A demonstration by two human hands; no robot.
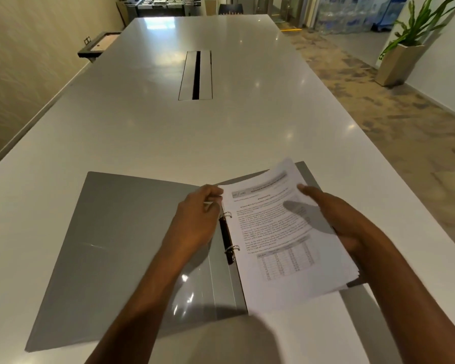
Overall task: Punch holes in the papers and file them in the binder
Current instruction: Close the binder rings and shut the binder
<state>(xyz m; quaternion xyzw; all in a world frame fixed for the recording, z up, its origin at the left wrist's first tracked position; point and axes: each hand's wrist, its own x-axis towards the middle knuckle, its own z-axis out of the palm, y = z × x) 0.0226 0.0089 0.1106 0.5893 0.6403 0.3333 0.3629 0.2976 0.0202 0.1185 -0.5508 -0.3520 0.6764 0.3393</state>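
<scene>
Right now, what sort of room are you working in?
Probably an office meeting room: a long white table with a cable slot in its middle, a potted plant by the wall, and an open binder with papers in front of me.

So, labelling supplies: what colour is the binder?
Grey binder, with a black ring strip; head view.

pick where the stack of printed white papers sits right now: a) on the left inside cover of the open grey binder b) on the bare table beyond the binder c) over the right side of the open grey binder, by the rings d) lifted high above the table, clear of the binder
c: the stack of printed white papers lies over the right half of the open grey ring binder, its left edge at the metal rings, with both hands on it.
</scene>
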